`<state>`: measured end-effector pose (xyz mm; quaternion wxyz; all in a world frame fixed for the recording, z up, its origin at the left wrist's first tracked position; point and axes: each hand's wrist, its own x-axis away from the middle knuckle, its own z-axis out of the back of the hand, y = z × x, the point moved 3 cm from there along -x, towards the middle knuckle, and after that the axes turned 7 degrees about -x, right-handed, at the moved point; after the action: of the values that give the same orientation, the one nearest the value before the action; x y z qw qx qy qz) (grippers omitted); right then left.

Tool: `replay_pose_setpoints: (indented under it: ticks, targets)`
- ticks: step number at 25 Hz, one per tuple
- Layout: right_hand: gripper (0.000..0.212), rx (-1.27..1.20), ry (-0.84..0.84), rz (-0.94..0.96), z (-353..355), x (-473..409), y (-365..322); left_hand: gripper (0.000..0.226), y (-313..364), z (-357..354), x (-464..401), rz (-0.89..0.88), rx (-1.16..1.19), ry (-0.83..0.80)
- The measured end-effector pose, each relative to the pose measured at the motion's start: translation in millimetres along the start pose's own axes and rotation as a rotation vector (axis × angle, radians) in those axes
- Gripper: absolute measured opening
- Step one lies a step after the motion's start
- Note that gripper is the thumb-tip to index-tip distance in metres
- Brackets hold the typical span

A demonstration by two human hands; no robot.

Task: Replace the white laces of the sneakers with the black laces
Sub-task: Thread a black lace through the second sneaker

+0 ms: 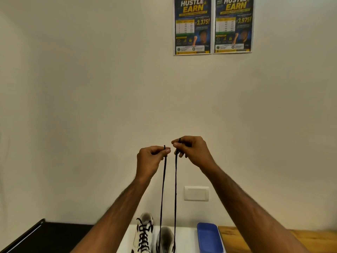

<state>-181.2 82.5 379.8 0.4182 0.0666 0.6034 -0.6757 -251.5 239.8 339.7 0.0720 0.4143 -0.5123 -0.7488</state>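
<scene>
Beige wall (91, 88), "HUSTLE EARN" posters (213, 26), hands pinching black lace (176, 179)

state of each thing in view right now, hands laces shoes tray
left hand: raised, pinches one lace end
right hand: raised, pinches the other lace end
black lace: two strands pulled up taut from the right sneaker
left sneaker: already laced in black
right sneaker: lacing under way, how far is out of view
blue tray: lying flat on the table, nothing visible inside
</scene>
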Motion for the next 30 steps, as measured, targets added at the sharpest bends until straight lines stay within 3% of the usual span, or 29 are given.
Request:
replay_pose_setpoints:
  ticks: [11,14,17,20,22,25,30]
  targets:
    - [0.024,-0.128,-0.041,-0.018,-7.4,-5.1,-5.8,0.016,4.4,4.9,-4.5,-0.051,0.010,-0.052]
    - [0.024,-0.105,-0.073,-0.091,-4.0,-0.9,19.3,0.016,-19.6,9.3,-9.7,-0.167,-0.220,-0.081]
    - [0.026,0.075,-0.139,-0.211,4.0,9.6,73.8,0.021,-75.8,6.7,-5.9,-0.258,-0.682,-0.296]
    - [0.020,0.370,-0.232,-0.390,2.8,30.8,175.1,0.027,-157.2,1.7,17.7,-0.162,-0.852,-0.486]
    - [0.021,0.585,-0.237,-0.520,3.6,50.6,240.7,0.028,-203.0,-2.5,37.3,-0.083,-0.863,-0.540]
    - [0.024,0.870,-0.277,-0.565,-2.6,85.5,304.0,0.020,-251.2,-9.3,63.0,0.042,-0.768,-0.536]
    - [0.044,0.872,-0.420,-0.661,-67.4,170.5,391.0,0.020,-338.5,-34.8,127.4,0.136,-0.687,-0.599]
